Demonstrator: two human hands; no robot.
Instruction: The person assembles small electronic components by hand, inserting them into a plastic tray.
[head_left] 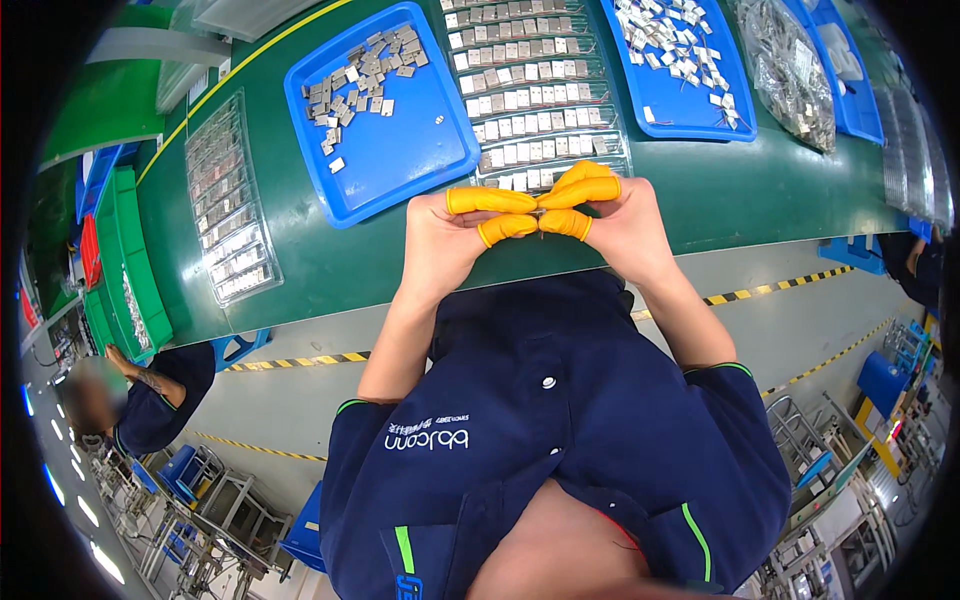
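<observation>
My left hand and my right hand meet just over the front edge of the green table. Yellow finger covers sit on the thumbs and fingers of both. The fingertips pinch together around a tiny part, mostly hidden between them. Right behind the fingers lies a clear tray with rows of small silver and white rectangular pieces. To its left, a blue tray holds loose silver metal pieces. On the right another blue tray carries loose white pieces, some with thin wires.
A second clear tray of pieces lies at the left. Beyond it stand green bins and a seated co-worker. A clear plastic bag of parts and stacked clear trays are at the right, near another person.
</observation>
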